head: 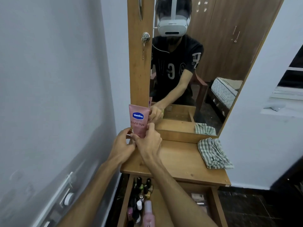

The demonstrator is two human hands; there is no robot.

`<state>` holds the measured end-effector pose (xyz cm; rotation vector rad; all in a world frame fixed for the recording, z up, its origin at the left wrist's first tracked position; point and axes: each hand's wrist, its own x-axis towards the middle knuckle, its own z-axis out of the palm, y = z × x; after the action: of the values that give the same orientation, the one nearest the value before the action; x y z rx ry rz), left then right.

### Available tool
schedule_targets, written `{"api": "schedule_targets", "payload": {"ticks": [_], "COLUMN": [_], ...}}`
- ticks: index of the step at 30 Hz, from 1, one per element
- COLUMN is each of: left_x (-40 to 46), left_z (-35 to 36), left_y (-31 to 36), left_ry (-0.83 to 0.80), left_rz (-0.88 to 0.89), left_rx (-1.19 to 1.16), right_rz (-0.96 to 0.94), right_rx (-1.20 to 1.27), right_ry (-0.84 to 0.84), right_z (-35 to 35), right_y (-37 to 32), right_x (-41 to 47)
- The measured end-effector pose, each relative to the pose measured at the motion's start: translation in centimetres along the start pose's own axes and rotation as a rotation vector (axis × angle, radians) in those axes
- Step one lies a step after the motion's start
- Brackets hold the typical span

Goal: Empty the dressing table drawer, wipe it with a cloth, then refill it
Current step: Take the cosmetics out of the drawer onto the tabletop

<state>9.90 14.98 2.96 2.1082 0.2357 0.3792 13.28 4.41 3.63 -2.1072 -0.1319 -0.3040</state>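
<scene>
The bench (178,161) is smooth matt wood. The checked cloth (213,153) is woven and crumpled. The pink lotion tube (138,122) is glossy plastic, the lock (145,37) shiny metal

Single head-worn view, forward and down, close over the dressing table top (180,161) and mirror (213,71).

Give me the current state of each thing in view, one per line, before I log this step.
Drawer: pulled open, bottles still inside.
Pink Vaseline tube: upright at the tabletop's back left, held.
Left hand: gripping the tube's lower end.
Right hand: pinching the tube's lower end.
Checked cloth: crumpled on the tabletop, untouched.
Cabinet lock: key in it.
</scene>
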Motion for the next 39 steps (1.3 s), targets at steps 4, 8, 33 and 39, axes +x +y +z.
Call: {"api": "schedule_targets", "payload": {"ticks": [4,8,33,39], "left_x": [0.3,0.6,-11.2,-16.2], "left_z": [0.5,0.9,0.4,0.8], "left_y": [-0.6,-0.9,-1.8,-1.6], "left_ry": [-0.008,-0.035,0.045,-0.097], "left_rz": [0.019,0.001,0.062,0.087], "left_rx": [-0.040,-0.030,0.091,0.257], "right_rz": [-0.003,-0.005,-0.031,0.217], "right_rx": [-0.010,-0.016,-0.080,-0.316], "right_ry": [0.014,0.004,-0.108,-0.339], "right_z": [1.2,1.5,-6.9,-8.9], "right_y": [1.3,1.9,4.4,6.5], "right_x": [0.2,0.7,-10.2,-14.5]}}
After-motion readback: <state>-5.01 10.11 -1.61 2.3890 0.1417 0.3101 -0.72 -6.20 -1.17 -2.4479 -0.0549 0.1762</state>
